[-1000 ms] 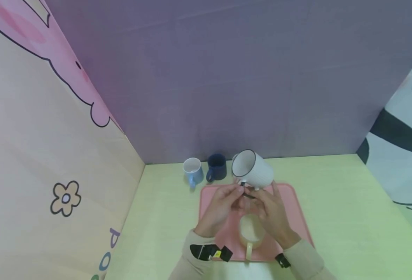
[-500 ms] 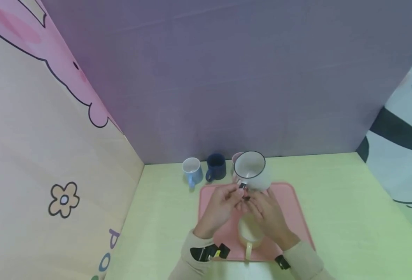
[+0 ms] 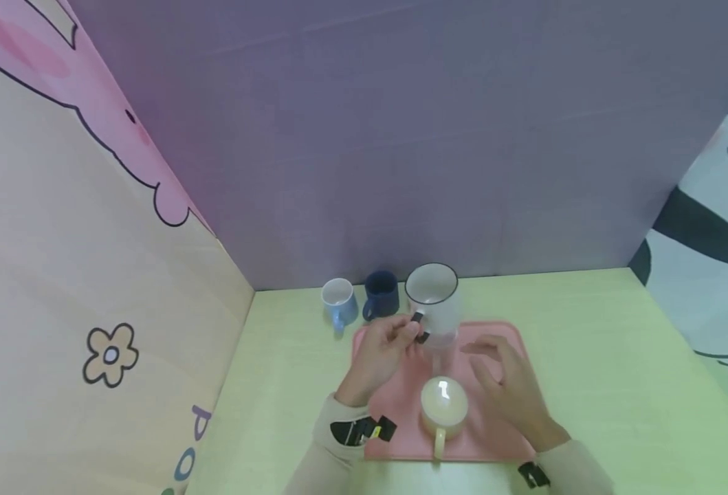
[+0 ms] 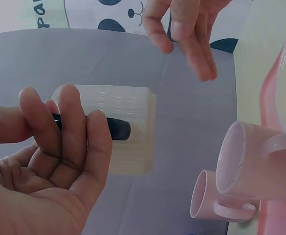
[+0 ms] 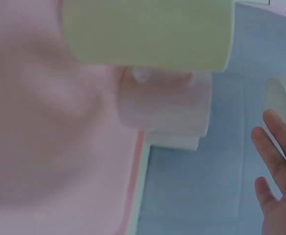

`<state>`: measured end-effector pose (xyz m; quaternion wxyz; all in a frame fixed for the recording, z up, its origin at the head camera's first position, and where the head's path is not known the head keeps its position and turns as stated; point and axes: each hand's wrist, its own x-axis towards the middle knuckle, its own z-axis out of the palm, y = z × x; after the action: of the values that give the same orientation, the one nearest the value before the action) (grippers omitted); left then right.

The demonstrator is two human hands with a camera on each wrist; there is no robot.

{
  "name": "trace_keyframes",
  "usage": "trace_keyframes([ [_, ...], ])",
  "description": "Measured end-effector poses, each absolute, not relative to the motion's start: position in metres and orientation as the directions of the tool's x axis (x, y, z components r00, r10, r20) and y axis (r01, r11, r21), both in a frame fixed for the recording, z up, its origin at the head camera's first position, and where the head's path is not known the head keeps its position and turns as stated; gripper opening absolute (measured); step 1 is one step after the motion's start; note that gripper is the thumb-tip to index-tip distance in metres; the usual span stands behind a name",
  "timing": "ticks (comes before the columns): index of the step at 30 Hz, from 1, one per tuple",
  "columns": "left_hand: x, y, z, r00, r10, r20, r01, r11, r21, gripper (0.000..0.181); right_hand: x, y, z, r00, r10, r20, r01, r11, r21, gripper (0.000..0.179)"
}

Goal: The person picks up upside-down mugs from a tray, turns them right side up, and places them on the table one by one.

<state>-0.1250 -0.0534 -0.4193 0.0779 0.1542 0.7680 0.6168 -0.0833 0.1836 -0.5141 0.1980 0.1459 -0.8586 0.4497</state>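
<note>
Bare table [image 3: 623, 371] right of the pink tray [image 3: 403, 405] leaves wide passage. Past the tray's far left corner stand the light blue mug [image 3: 341, 300] and navy mug [image 3: 382, 293]; the raised white mug [image 3: 443, 313] blocks its far edge — the yellow mug [image 3: 444, 407], its near middle.

The bare left hand [image 3: 378, 357] and right hand [image 3: 509, 381] show beyond plain beige sleeves [image 3: 572, 471]; the left cuff [image 3: 341, 408] bears a black band [image 3: 345, 432] with a yellow mark [image 3: 376, 432], the right a black block [image 3: 533, 474].
</note>
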Motion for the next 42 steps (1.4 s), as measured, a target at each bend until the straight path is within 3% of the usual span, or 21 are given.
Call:
trace_keyframes([
  [10,-0.163,-0.027,-0.42,-0.935,0.345,0.085,0.172,0.232,0.957,0.024,-0.064,0.212,-0.534,-0.914,0.051,0.402,-0.307,0.559,-0.77,0.036],
  [24,-0.222,0.031,-0.445,-0.956,0.29,0.045,0.121,0.25,0.961,0.025,-0.048,0.227,-0.541,-0.908,0.113,0.402,-0.269,0.578,-0.77,0.028],
  [32,-0.238,0.052,-0.451,-0.96,0.187,-0.209,-0.111,0.432,0.895,0.023,-0.042,0.23,-0.548,-0.911,0.106,0.399,-0.254,0.618,-0.744,0.027],
  [42,-0.254,0.067,-0.464,-0.935,0.126,-0.332,-0.238,0.474,0.848,0.017,-0.033,0.229,-0.549,-0.906,0.118,0.407,-0.258,0.608,-0.751,0.027],
])
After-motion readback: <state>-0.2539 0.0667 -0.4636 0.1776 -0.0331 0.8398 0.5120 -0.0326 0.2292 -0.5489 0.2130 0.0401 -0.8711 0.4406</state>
